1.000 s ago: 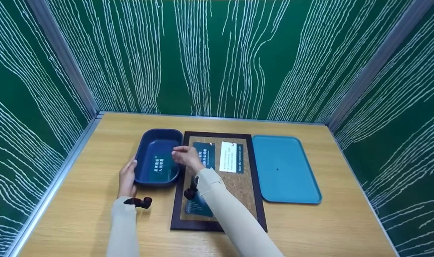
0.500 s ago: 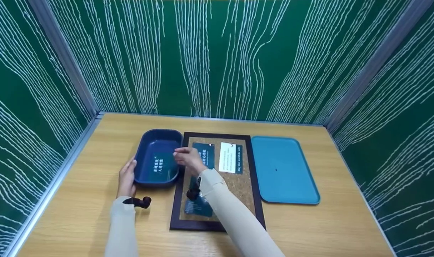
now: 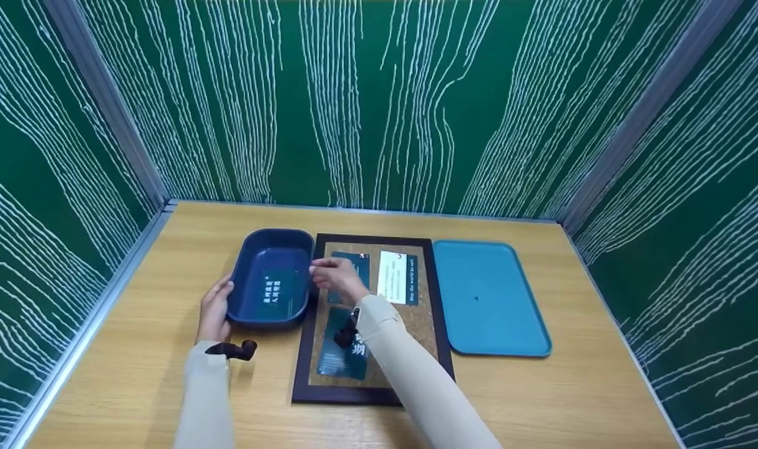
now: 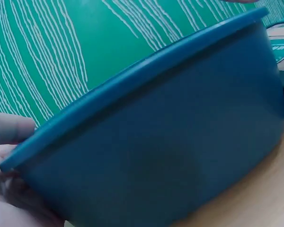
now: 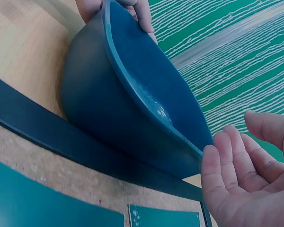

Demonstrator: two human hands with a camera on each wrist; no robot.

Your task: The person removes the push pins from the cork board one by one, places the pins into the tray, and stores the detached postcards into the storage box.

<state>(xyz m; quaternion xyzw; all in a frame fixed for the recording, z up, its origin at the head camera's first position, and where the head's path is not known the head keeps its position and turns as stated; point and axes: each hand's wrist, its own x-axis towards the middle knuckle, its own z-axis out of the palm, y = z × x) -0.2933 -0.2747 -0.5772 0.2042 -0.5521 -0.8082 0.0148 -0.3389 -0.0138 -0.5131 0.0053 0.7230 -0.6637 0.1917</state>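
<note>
My left hand grips the left rim of a deep blue plastic basin, thumb over the edge. Inside the basin lies a dark green card with white characters. Over the basin's right rim and the neighbouring frame is my right hand. In the right wrist view this hand has loosely bent fingers, with the thumb apart and nothing visible between them. A dark-framed cork board lies beside the basin. On it are a white-and-green card, a green card partly behind my hand, and a lower green card.
A flat turquoise tray lies right of the cork board, a small dark speck near its middle. Everything stands on a wooden table. Green walls with white wavy lines close off the back and both sides.
My right hand has drawn back slightly to the right, from over the basin to its rim, and its sleeve uncovers more of the lower card. My left hand keeps its grip.
</note>
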